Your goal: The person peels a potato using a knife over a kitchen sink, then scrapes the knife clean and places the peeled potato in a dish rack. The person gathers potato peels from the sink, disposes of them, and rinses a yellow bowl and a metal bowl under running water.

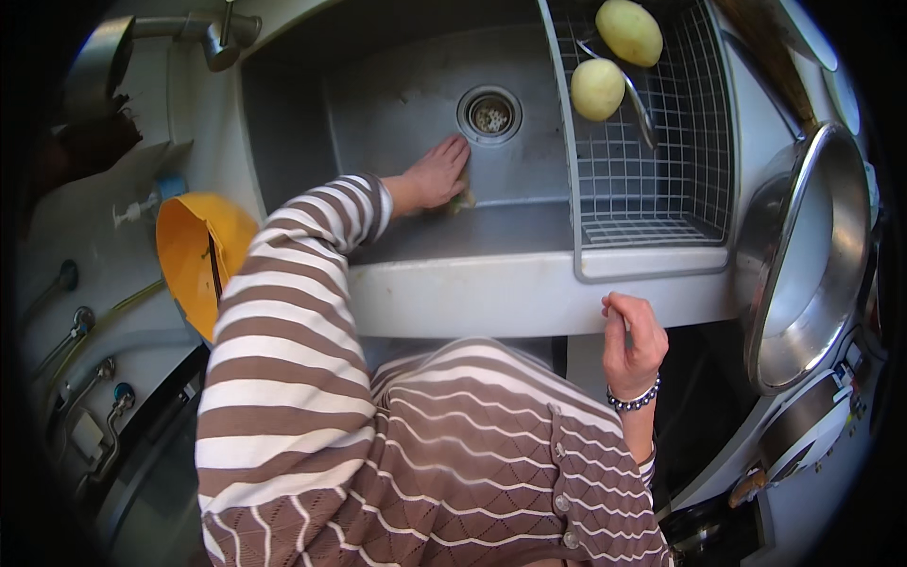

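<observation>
My left hand (pixel 434 176) reaches down into the stainless steel sink (pixel 397 127), its fingertips beside the drain strainer (pixel 491 119). Small, pale, peel-like scraps (pixel 464 198) show at the edge of its palm; whether the fingers grip any is hidden. My right hand (pixel 634 347) hovers by the sink's front rim (pixel 468 294), fingers curled in, with nothing visible in it. Across the sink's right side sits a wire basket (pixel 652 188). In it lie two peeled potatoes, one farther back (pixel 629 32) and one nearer (pixel 597 90), with a metal utensil (pixel 640 113) against them.
A faucet (pixel 220 42) stands at the back left. To the left is a yellow container (pixel 188 241) with a dark stick-like thing in it. A large metal basin (pixel 815 262) leans at the right, near a lidded pot (pixel 808 425).
</observation>
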`<state>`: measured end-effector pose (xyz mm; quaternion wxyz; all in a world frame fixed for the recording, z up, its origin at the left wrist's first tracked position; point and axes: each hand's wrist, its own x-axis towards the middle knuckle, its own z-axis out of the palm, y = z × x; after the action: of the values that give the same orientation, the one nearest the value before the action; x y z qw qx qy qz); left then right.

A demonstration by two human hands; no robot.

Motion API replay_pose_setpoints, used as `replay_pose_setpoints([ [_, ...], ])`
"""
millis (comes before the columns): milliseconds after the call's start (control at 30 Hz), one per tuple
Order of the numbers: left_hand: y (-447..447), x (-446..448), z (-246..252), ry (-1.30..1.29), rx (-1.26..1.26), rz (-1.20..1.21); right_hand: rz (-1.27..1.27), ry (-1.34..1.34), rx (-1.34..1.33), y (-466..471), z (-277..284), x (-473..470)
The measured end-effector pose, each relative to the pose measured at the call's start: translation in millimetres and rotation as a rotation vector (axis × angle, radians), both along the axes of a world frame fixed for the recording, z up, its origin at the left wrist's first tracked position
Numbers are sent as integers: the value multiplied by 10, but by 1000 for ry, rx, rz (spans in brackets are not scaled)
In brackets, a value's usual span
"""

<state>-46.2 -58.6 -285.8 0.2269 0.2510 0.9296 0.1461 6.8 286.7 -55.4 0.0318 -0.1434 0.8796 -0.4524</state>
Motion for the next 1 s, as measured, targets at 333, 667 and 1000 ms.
replay_pose_setpoints([
  [333, -978, 287, -360, -614, -523, 461, -26, 10, -26, 10, 44, -8],
  [667, 12, 275, -66, -844, -126, 731, 187, -11, -48, -408, 132, -220],
  [1000, -230, -510, 1960, -525, 839, 1383, 856, -289, -329, -1791, 11, -496],
])
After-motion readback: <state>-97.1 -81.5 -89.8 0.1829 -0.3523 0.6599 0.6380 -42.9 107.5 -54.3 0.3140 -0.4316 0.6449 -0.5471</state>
